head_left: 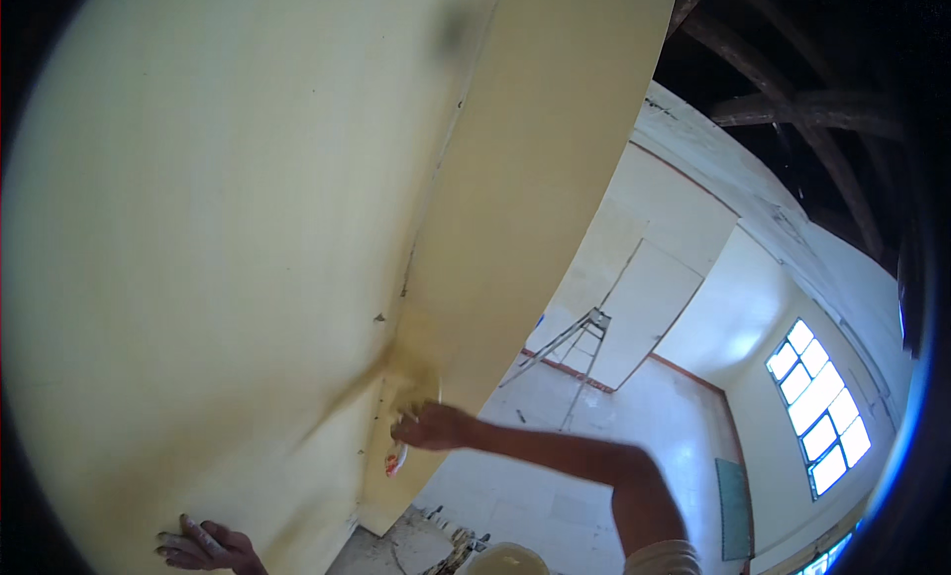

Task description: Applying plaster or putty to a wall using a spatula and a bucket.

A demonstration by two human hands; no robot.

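Note:
My right hand [434, 426] is closed around a small tool with a red-and-white end [394, 462], which sticks out below the fingers. The tool's other end is hidden or blurred, so its kind cannot be made out. That hand is at the inner corner where the large cream wall [228, 209] meets a narrower yellowish panel [535, 129]. Small dark holes and gaps run along the seam [433, 189] between them. At the lower left, my left hand [210, 548] has its fingers apart in front of the wall, smeared with pale matter. Whether it touches the wall is unclear.
A cream-coloured bucket [507, 559] stands below my right arm, beside debris [456, 547] on the floor. Farther off, a stepladder [584, 337] stands on the pale floor [565, 476]. A paned window [820, 409] is at the right; dark beams [792, 109] show overhead.

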